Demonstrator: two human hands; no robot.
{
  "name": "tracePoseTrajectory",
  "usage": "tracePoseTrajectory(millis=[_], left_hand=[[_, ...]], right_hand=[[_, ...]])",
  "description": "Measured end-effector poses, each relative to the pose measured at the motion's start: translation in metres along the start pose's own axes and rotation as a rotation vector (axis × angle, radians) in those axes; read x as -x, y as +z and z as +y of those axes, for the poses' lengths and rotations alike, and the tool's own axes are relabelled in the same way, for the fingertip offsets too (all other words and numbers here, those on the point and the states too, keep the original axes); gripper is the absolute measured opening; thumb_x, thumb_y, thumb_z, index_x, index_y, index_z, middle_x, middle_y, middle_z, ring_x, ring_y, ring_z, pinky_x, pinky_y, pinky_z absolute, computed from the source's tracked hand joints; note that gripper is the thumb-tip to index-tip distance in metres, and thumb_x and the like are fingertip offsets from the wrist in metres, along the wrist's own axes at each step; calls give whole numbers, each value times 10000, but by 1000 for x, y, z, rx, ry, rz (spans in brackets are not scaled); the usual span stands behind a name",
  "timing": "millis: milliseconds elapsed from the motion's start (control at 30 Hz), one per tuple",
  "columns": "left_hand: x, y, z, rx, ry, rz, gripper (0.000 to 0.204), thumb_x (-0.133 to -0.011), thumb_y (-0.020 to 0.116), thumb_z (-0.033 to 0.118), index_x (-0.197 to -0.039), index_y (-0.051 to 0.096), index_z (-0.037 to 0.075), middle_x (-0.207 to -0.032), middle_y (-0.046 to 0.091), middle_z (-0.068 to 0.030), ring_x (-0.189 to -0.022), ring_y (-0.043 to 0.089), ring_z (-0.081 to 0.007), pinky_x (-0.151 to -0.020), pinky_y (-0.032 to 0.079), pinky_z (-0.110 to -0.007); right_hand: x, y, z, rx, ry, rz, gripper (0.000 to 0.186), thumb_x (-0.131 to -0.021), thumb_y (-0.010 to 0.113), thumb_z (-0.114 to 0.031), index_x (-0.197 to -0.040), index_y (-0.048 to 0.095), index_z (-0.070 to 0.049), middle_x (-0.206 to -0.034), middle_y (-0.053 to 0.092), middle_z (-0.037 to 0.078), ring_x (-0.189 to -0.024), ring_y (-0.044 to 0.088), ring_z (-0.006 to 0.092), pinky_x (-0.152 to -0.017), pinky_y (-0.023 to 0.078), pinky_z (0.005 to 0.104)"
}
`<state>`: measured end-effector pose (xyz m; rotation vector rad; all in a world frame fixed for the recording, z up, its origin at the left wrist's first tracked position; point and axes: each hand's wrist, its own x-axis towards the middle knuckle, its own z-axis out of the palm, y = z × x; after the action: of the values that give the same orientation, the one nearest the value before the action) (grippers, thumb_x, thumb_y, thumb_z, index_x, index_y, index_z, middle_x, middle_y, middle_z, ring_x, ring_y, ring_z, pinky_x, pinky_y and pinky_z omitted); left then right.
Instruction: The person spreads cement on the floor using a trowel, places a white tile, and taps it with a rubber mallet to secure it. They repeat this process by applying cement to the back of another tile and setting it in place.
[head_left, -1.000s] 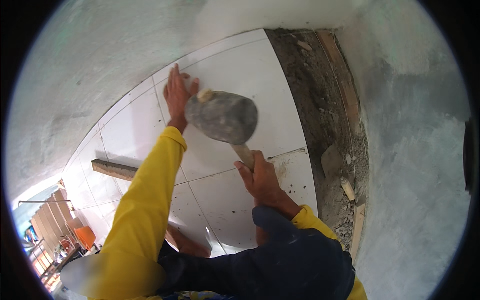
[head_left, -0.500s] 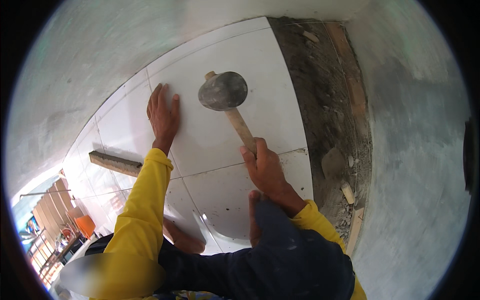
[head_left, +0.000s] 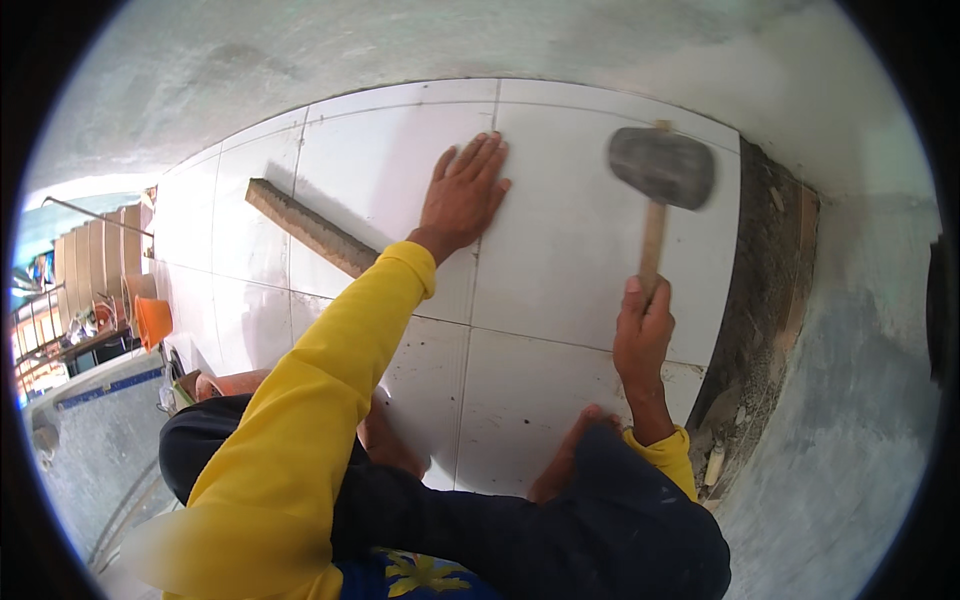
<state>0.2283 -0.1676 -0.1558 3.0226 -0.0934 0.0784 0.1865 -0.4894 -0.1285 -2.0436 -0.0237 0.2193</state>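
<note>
My left hand [head_left: 462, 195] lies flat with fingers spread on a large white floor tile [head_left: 380, 160], right at the joint between two tiles. My right hand [head_left: 642, 333] grips the wooden handle of a rubber mallet [head_left: 661, 168]. Its dark grey head is blurred and hovers over the far right tile [head_left: 570, 230], near the tile's outer edge. Both arms wear yellow sleeves. My knees in dark trousers and my bare feet rest on the nearer tiles.
A strip of bare dark mortar with rubble [head_left: 765, 300] runs along the tiles' right edge. A wooden batten [head_left: 310, 228] lies on the tiles to the left. Grey plastered walls surround the floor. An orange bucket [head_left: 152, 320] and stairs [head_left: 95, 260] are at far left.
The view has swung, so the tiles now fill the centre. My left hand stays flat on the tile. The mallet head has moved further out to the right, away from my left hand.
</note>
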Motion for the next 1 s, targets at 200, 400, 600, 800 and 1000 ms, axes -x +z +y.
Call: tracePoseTrajectory(millis=[200,400,600,800,1000], left_hand=[[0,-2,-4,29,32,30,548,-1100,521,346,-1586,443,105,-1693,402,-61,-1581,330,-232,-1290,252,-501],[4,-2,-8,31,50,29,548,-1101,517,352,-1587,446,109,-1698,395,-47,-1581,328,-224,-1292,254,-500],[10,1,-25,-11,56,-26,573,-1101,520,372,-1603,430,113,-1725,342,-29,-1602,280,-202,-1308,229,-506],[54,-24,-33,76,321,-213,979,-929,706,616,-1674,293,132,-1761,232,-101,-1639,171,-267,-1344,122,-525],[81,-29,-29,89,318,-271,1232,-791,794,708,-1702,210,118,-1779,166,-123,-1656,81,-272,-1341,64,-558]], right_hand=[[-15,35,0,328,-121,-18,335,-1151,484,-339,-1132,515,-6,-676,559,55,-555,545,155,-529,449,345],[-2,29,-15,48,4,79,377,-1146,474,-380,-1102,506,-8,-743,601,129,-624,603,257,-611,498,425],[-4,3,-23,197,112,-75,405,-1134,509,-383,-1111,543,20,-726,608,138,-613,599,235,-597,475,403],[71,-25,10,106,268,-40,408,-1111,549,-381,-1113,565,26,-733,624,156,-636,617,268,-607,478,417],[113,-29,-3,250,202,-176,398,-1103,555,-362,-1134,567,35,-789,666,233,-689,653,404,-644,490,476]])
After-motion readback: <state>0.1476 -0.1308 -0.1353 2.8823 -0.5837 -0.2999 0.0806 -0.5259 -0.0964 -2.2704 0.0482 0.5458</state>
